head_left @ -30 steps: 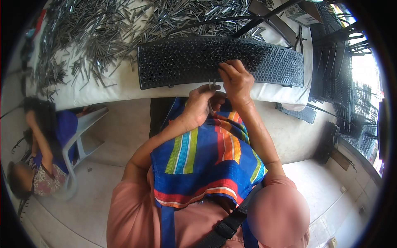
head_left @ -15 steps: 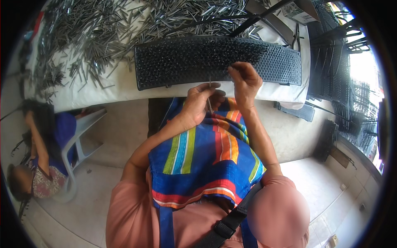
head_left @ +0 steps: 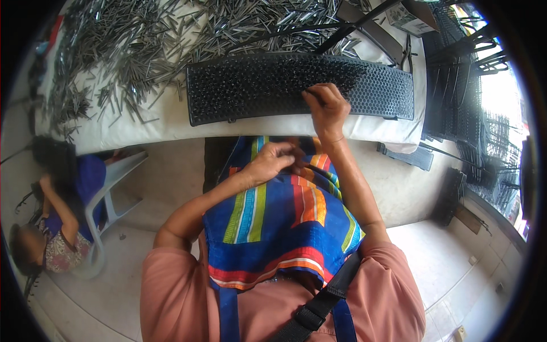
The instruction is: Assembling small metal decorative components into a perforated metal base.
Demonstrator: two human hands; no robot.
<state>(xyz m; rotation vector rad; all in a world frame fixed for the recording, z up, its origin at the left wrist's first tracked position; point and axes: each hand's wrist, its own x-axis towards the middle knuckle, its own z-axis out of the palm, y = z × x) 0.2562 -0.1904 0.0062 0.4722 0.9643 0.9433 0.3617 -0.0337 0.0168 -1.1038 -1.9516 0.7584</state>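
Note:
A long black perforated panel (head_left: 387, 94) lies at the table's near edge, slightly curved. Dark small pieces crowd its left and middle holes, while bare honeycomb shows at the right. My right hand (head_left: 329, 111) is over the panel's near half, thumb and fingers pinched at the surface; what they hold is too small to make out. Lower down, my left hand (head_left: 270, 164) is above the striped blue apron (head_left: 273, 228) on my lap. Its fingers are curled together and partly blurred, hiding anything between them.
Loose thin metal strips (head_left: 137, 62) are heaped across the white-covered table (head_left: 165, 130) behind and left of the panel. Pliers (head_left: 407, 54) and a black metal frame (head_left: 336, 37) lie at the back right. Another person (head_left: 62, 245) sits by a grey chair (head_left: 99, 228) at left.
My right hand has shifted left and down onto the panel. My left hand has drawn back from the table edge toward my lap; the thin strip seen upright at its fingers no longer shows.

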